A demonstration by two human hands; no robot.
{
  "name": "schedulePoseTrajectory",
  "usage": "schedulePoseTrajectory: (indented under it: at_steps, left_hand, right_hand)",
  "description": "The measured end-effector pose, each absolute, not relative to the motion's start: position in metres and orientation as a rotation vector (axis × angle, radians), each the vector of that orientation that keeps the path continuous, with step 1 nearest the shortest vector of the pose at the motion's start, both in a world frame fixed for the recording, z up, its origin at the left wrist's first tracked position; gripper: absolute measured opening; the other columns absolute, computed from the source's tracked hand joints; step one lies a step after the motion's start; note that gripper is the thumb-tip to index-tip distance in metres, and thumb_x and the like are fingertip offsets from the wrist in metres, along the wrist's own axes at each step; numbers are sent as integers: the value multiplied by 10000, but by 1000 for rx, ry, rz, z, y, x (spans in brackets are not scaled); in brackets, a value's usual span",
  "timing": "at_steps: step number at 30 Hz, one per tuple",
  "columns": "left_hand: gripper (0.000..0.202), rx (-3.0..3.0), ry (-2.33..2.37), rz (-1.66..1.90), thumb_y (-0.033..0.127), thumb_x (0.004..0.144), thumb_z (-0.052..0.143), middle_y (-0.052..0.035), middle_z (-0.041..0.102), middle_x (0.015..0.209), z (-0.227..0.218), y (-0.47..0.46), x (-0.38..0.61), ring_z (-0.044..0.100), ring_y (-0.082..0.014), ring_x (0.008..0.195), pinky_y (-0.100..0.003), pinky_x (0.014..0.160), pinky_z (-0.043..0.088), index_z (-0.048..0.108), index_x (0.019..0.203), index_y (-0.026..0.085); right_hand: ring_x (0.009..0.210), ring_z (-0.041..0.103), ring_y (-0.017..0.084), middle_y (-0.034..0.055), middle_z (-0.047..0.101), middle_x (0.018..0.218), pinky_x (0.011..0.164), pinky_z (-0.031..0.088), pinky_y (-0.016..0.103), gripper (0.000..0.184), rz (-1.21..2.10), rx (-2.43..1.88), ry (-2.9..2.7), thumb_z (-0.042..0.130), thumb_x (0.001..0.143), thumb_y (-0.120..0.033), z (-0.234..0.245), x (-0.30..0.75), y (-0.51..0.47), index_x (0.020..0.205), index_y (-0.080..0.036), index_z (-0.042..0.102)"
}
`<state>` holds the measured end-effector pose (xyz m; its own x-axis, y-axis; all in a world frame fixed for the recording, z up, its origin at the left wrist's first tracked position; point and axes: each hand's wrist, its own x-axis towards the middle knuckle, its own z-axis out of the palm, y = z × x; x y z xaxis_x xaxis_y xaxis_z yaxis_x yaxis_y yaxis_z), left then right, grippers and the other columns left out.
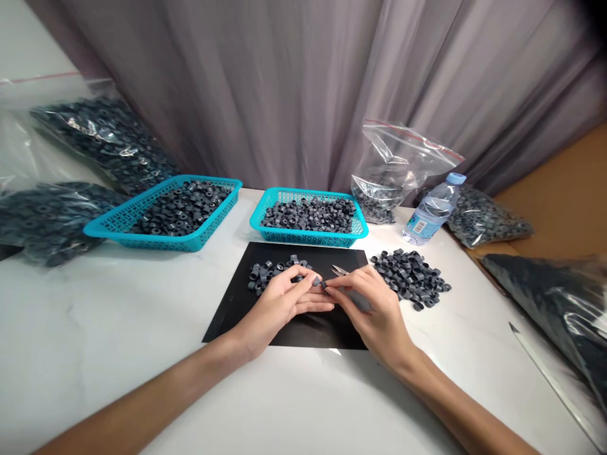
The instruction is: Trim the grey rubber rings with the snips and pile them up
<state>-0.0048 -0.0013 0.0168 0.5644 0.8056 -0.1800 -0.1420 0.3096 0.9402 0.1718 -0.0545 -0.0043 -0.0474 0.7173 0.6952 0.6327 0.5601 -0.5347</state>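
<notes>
Over a black mat [230, 322], my left hand [284, 300] is closed, thumb on top, on a small dark grey plastic piece [316, 280]. Close beside it, the fingertips of my right hand [374, 306] pinch another small dark piece [324, 285]; whether the two pieces touch I cannot tell. Metal tips of a pointed tool [338, 270] show just behind my right hand, its rest hidden. A group of grey ring-shaped caps [265, 273] lies on the mat beyond my left hand. To the right of my right hand is a larger pile of such caps [412, 275].
Two blue baskets [308, 240] [164, 242] of grey parts stand behind the mat. Bags of parts [128, 145] lean at the left. At the right are an upright zip bag [379, 189], a water bottle [434, 208], more filled bags [488, 218] and a long thin strip [550, 379].
</notes>
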Motion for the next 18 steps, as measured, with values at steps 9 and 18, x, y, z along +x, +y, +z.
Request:
schedulePoseTrajectory:
  at_steps: [9,18]
  left_hand:
    - [205,1167,749,737,345,935,679,-77,776,986,18,1,-8,732,-207,1014,-321,917,544,596,981,163]
    - [238,1150,766,753,314,888,733,-49,727,1117,20,2,-11,665,-155,1029,-241,846,484,742,1096,199]
  right_hand:
    - [803,631,174,37,681,926,735,511,311,63,237,-1221,-1528,609,975,-206,-8,176,-55,979,-217,671]
    - [745,673,162,18,678,860,717,574,301,122,706,-1098,-1321,698,918,-307,-6,173,-54,995,-213,679]
